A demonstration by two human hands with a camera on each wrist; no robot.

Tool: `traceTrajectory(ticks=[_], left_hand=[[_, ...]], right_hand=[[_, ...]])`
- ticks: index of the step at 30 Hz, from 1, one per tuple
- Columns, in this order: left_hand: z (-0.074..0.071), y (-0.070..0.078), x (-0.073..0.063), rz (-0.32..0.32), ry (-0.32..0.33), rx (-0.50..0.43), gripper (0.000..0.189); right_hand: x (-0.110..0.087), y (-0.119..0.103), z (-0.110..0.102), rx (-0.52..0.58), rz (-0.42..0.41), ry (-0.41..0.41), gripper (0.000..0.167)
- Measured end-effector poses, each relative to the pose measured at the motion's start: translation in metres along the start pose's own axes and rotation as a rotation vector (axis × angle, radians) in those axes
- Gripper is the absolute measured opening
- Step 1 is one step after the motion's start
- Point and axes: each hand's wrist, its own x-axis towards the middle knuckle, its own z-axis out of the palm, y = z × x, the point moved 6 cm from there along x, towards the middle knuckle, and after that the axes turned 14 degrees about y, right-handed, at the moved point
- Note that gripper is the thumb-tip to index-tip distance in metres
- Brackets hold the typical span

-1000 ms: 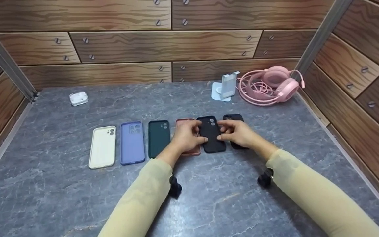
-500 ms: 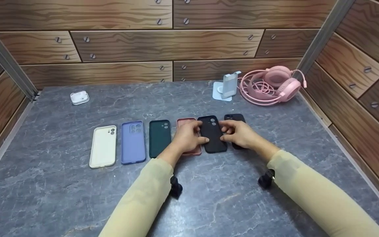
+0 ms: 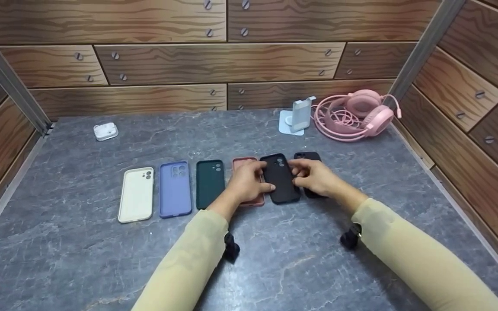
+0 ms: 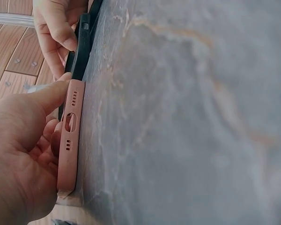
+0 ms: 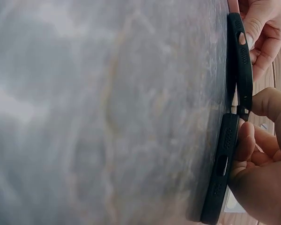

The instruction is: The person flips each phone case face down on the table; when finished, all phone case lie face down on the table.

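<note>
Near the middle of the table, a black phone case (image 3: 280,181) lies between my two hands in the head view. My left hand (image 3: 245,180) holds its left edge with thumb and fingers, over a pink phone case (image 4: 71,136) that it partly covers. At the right edge, my right hand (image 3: 316,176) grips with thumb and fingers. In the right wrist view the held case (image 5: 243,65) is tilted, its right side raised from the table. Under my right hand lies a second black phone case (image 5: 221,171), partly hidden.
Leftward in the row lie a dark green case (image 3: 210,185), a purple case (image 3: 175,190) and a cream case (image 3: 136,195). Toward the back are a white earphone case (image 3: 105,131), a light blue stand (image 3: 301,115) and pink headphones (image 3: 376,119). Wood-patterned walls (image 3: 167,65) enclose the table.
The black case's right side has shifted slightly to the right and risen a little, with my right hand moving along. My left hand has stayed nearly in place; the other cases have not moved.
</note>
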Motion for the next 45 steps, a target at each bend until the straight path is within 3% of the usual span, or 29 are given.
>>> traceTrajectory(ticks=[27, 45], left_hand=[[0.001, 0.004, -0.002, 0.011, 0.008, -0.006, 0.068], [0.001, 0.009, -0.004, 0.041, 0.012, 0.007, 0.062]], right_hand=[[-0.011, -0.017, -0.011, 0.07, -0.006, 0.063, 0.06], [-0.015, -0.019, -0.011, 0.21, 0.095, 0.049, 0.067]])
